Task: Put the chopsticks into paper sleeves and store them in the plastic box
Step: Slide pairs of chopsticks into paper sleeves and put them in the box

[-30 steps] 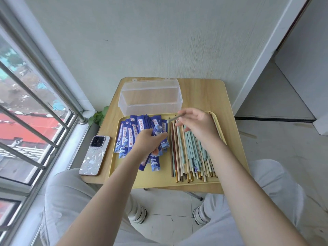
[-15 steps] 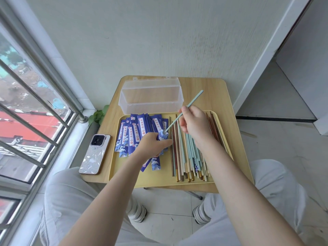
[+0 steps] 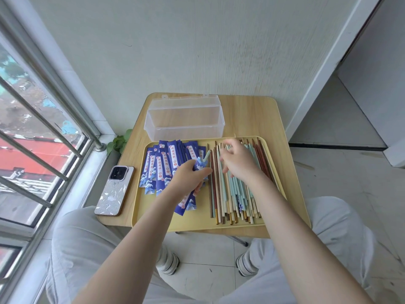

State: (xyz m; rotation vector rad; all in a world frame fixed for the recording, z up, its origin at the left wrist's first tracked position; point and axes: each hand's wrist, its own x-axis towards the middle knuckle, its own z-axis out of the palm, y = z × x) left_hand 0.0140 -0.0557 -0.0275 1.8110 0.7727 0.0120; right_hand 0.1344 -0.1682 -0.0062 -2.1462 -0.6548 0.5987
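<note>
Our right hand is blurred, so we cannot tell whether its loosely curled fingers pinch a stick or only hover; it sits over the far end of the loose chopsticks and hides part of them. Our left hand covers the middle of the one paper sleeve it grips, so only the sleeve's near end, poking out below the palm, and its crumpled mouth by the thumb are visible. A pale teal chopstick sticks out of that mouth, tilted away from us; most of its length is hidden inside the paper.

We take the yellow tray as our landmark. The held sleeve lies over its middle, between the two piles. The fanned paper sleeves, dark blue with white wave prints and a red-lettered white strip, fill the tray's left half. The loose chopsticks, thin straight rods in teal, cream, brown and dark red, some with gilt tips, fill its right half. The two hands are near each other but apart.

Beyond the tray's far edge stands the plastic box, clear, rectangular, with its hinged lid tipped back. Left of the tray a phone in a pearly patterned case lies face down. All rest on a wood-grain desk with rounded corners.
</note>
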